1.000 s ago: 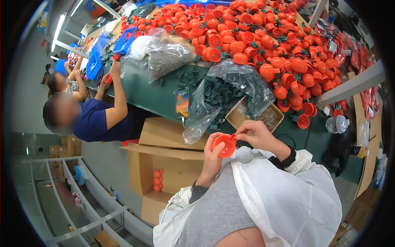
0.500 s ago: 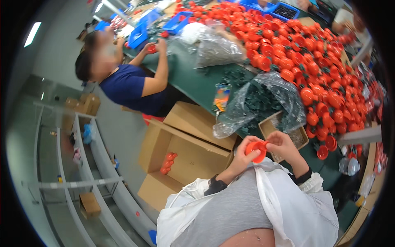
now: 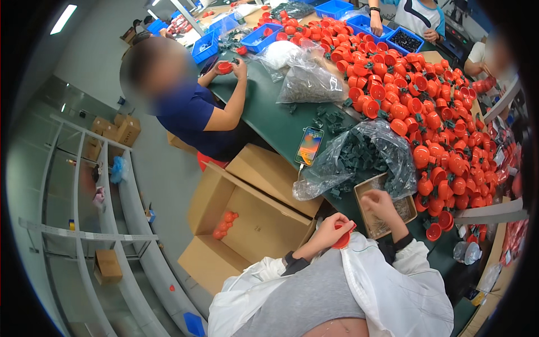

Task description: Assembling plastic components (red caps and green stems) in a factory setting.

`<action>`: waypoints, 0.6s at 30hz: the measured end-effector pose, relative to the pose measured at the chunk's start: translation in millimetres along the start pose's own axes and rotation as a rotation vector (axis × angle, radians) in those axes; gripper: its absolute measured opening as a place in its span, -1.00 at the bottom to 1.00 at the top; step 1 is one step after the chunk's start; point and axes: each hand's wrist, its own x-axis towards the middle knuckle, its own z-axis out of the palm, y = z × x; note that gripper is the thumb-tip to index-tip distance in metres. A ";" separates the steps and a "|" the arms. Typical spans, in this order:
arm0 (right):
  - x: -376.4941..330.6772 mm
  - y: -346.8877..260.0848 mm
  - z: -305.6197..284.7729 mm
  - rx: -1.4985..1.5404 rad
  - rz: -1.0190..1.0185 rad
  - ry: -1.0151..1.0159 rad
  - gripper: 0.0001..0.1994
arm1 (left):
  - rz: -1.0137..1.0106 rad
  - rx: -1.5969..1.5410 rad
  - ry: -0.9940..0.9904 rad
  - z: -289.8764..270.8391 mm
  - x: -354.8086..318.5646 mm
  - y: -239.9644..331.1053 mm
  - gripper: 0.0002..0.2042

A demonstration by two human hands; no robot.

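My left hand (image 3: 330, 230) is closed around a small red plastic cup (image 3: 342, 241), held low in front of my body. Above a shallow cardboard tray (image 3: 413, 212) of tiny metal-looking pieces is my right hand (image 3: 383, 206). Its fingers are curled together, and anything between them is too small to make out. Just beyond the tray lies a clear plastic bag (image 3: 387, 136) spilling dark green plastic parts (image 3: 359, 150). A large heap of red cups (image 3: 432, 121) with dark green fittings covers the table to the right.
An open cardboard carton (image 3: 275, 224) stands left of me, with a few red pieces (image 3: 226, 224) inside. A lit phone (image 3: 309, 146) lies on the green table (image 3: 269, 121). A person in blue (image 3: 188, 112) works at the left; others are across the table. Metal shelving (image 3: 84, 233) stands far left.
My right hand has left the red cup and moved over the cardboard tray. The left hand keeps the cup, now slightly lower. The whole view has shifted a little.
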 end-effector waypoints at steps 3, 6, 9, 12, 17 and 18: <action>16.0 19.2 -0.5 -0.725 -0.071 0.360 -0.82 | -0.013 -0.169 0.080 -0.1 -2.8 -6.3 -0.75; 25.6 33.7 4.0 -1.094 -0.045 0.397 -0.87 | -0.056 -0.047 0.170 -6.5 -0.6 -14.6 -0.75; 21.7 39.4 4.1 -1.179 -0.058 0.391 -0.90 | -0.067 -0.039 0.205 -7.4 -1.0 -13.8 -0.75; 12.2 35.2 4.7 -1.197 -0.073 0.386 -0.91 | -0.080 -0.177 0.170 -8.0 1.4 -15.1 -0.81; 4.6 39.7 -7.6 -0.844 -0.117 0.423 -0.87 | -0.113 -0.246 0.127 -4.5 2.2 -10.5 -0.82; 3.1 37.3 -11.5 -0.847 -0.094 0.442 -0.87 | -0.141 -0.288 0.102 -4.8 2.6 -10.9 -0.84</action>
